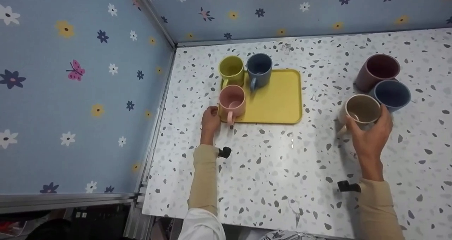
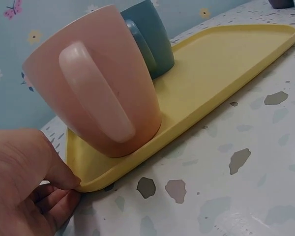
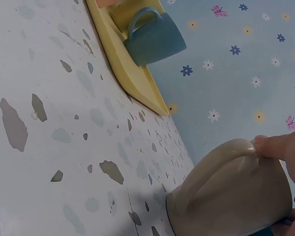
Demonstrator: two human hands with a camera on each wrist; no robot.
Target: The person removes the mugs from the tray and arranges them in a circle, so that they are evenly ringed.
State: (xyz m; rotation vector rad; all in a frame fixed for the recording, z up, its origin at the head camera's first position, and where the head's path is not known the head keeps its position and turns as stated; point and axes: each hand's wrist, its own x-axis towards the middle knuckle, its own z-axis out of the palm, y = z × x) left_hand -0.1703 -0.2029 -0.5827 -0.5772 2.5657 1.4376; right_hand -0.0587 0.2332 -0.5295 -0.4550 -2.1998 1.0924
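My left hand (image 1: 210, 119) pinches the near left corner of a yellow tray (image 1: 279, 105), thumb at the rim and fingers curled below it (image 2: 59, 206). Right beside that hand, a pink mug (image 2: 103, 83) stands on the tray with its handle toward me. Behind it on the tray are a yellow-green mug (image 1: 231, 70) and a blue-grey mug (image 1: 260, 70). On the right, my right hand (image 1: 370, 137) grips a beige mug (image 3: 231, 196) around its rim, thumb on the near side. The beige mug's handle points left and toward me.
A maroon mug (image 1: 365, 75) and a dark blue mug (image 1: 393, 95) stand close behind and beside the beige one. The speckled white table (image 1: 268, 176) meets a flowered blue panel (image 1: 88, 127) on the left and another (image 1: 282, 13) at the back.
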